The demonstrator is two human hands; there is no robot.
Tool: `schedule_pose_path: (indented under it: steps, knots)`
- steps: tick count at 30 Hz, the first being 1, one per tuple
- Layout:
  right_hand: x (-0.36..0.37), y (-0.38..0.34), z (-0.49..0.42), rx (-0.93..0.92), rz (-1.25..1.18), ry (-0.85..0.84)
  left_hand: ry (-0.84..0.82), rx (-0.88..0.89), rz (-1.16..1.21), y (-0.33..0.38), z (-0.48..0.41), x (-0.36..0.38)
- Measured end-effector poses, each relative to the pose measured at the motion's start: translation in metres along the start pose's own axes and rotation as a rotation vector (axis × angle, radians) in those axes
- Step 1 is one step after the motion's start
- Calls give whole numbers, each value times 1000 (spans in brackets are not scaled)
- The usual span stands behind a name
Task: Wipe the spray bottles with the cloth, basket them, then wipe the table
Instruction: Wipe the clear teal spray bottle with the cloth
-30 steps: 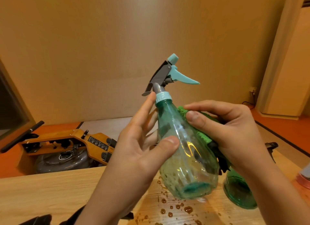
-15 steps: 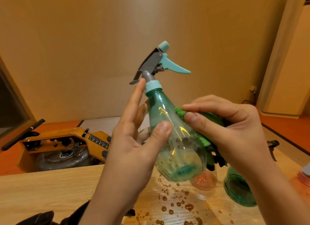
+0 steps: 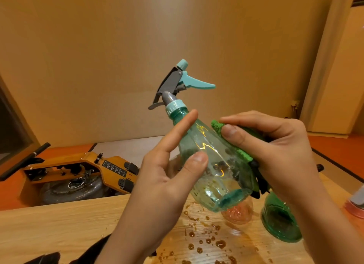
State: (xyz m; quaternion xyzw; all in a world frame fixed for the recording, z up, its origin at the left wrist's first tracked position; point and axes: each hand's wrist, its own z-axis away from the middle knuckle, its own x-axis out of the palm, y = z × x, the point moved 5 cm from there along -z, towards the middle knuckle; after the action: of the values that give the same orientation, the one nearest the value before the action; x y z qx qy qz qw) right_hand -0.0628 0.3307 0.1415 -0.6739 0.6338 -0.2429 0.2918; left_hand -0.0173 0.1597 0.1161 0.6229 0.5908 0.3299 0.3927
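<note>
The left hand held the teal spray bottle up off the table, tilted with its trigger head away. The thumb pressed the near side and the fingers wrapped behind, probably to brace the bottle against rubbing and leave its right flank bare. The right hand was clamped on the green cloth, thumb and fingers pinching it flat against that flank, so this looked like the wiping step.

A darker green bottle and a pinkish one stood just beyond on the table, by scattered droplets, seemingly waiting their turn. No basket could be made out.

No brand or label showed on the bottles. The orange machine behind the table carried a black panel of white print, too small to read.
</note>
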Motion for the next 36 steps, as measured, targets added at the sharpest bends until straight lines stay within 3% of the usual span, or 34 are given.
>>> schedule_pose_path:
  steps: [10,27,32,36]
  knots:
    - [-2,-15,5,-199,306,-157,82,75,-37,-3,-3,-7]
    - [6,-20,10,-242,276,-150,172,167,-52,14,0,-31]
    - [8,-21,9,-278,313,-135,59,89,-62,11,1,-21]
    - [-1,-21,5,-267,313,-182,118,118,-42,17,1,-31]
